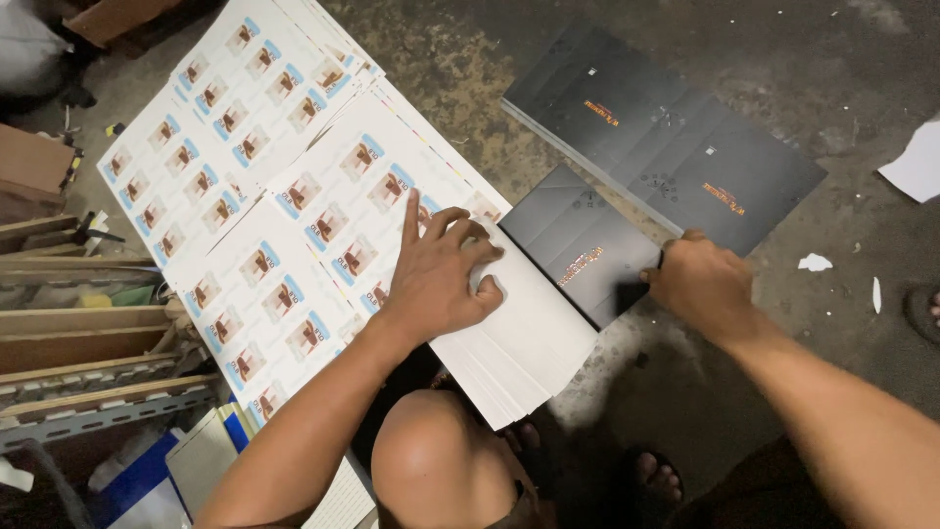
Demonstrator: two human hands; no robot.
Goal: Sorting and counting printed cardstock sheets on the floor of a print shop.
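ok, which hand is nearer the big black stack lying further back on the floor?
Right. The right hand grips the black sheet just below the big black stack; the left hand presses on the white stack, further left.

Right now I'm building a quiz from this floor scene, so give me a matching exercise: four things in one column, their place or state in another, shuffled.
Things:
1. left hand
2. right hand
3. stack of large black sheets
4. torn paper scrap

Places or states:
A. lying alone on the concrete floor
B. pressing flat on the white sheet stack
C. gripping the edge of the dark folded sheet
D. lying untouched beyond both hands

Pairs: 1-B, 2-C, 3-D, 4-A
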